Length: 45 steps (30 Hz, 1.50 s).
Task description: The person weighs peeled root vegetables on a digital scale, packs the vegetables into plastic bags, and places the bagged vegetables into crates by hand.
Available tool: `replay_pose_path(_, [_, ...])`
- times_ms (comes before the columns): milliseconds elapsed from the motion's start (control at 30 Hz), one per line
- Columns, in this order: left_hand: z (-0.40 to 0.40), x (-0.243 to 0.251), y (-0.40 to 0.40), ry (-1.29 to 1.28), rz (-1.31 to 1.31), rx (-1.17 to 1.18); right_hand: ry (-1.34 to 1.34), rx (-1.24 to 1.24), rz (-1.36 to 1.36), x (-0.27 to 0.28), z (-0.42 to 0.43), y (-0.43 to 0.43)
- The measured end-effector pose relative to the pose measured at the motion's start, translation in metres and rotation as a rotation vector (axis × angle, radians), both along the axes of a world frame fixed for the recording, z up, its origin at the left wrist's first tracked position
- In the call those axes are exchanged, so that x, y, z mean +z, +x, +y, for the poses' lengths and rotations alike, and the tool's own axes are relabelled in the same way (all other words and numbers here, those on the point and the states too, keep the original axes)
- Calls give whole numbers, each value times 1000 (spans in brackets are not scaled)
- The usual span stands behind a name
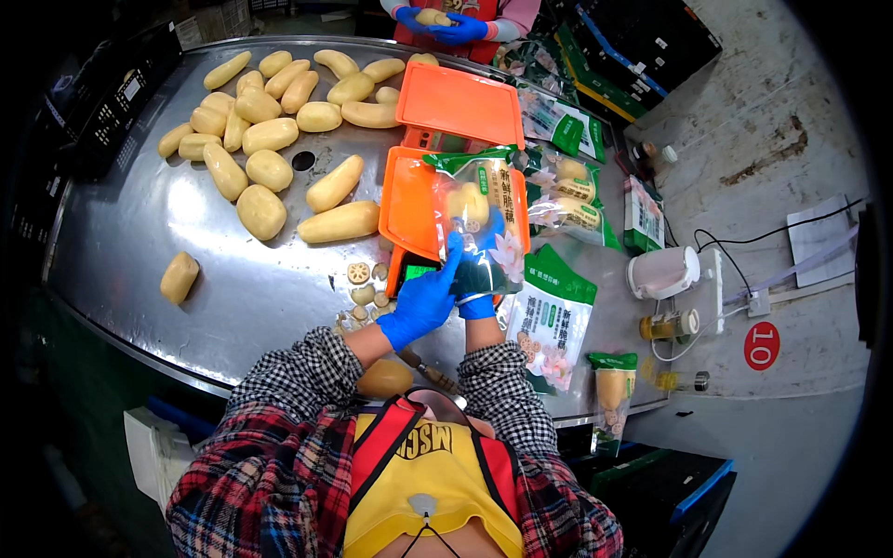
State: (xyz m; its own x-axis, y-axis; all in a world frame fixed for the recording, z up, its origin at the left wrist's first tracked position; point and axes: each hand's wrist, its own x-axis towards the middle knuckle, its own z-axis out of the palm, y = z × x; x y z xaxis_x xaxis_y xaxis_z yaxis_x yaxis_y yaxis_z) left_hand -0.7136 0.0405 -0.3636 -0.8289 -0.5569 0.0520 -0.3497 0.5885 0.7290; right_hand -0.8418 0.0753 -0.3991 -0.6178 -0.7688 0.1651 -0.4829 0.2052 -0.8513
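Note:
A clear, green-topped plastic bag (pixel 481 272) with pieces of lotus root inside is held above the near orange scale pan (pixel 408 202). My right hand (pixel 481 303), in a blue glove, supports the bag from below and behind, partly hidden by it. The gloved left hand (pixel 422 307) touches the bag's front with an extended finger; its other fingers look curled, and whether they pinch the film is unclear. Beside it glows the scale's green display (pixel 421 271). Small lotus root ends (pixel 358 273) lie left of the scale. A peeled lotus root section (pixel 385 379) and a wooden-handled tool (pixel 436 376) are near my body.
Many peeled lotus root sections (pixel 271 135) cover the metal table (pixel 111 230). A co-worker's gloved hands (pixel 453 28) hold a piece across it, behind a second orange scale (pixel 460 104). Filled bags (pixel 572 209), flat bags (pixel 551 321) and an electric kettle (pixel 663 272) stand right.

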Motion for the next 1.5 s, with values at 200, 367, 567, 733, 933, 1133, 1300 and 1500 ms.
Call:
replay_pose_path(200, [-1,-8,-1,7,72,7,163,60,541,-12,12,-9])
replay_pose_path(367, [-2,-8,-2,-6,168,-19,-332,-316,-469,28,21,15])
replay_pose_path(567, [-1,-13,-3,-22,192,-11,51,205,-64,0,24,-28])
replay_pose_path(733, [2,-11,-4,-28,232,0,-53,147,2,-51,25,-49])
replay_pose_path(933, [-6,-16,0,-8,179,-20,-117,-149,276,-8,18,2])
replay_pose_path(1133, [0,-15,0,-14,229,-15,466,33,584,6,15,-9])
replay_pose_path(1300, [1,-13,1,-29,227,-17,122,-141,691,-2,2,-4])
replay_pose_path(1500, [2,-15,7,-12,238,-26,191,41,463,-9,9,-9])
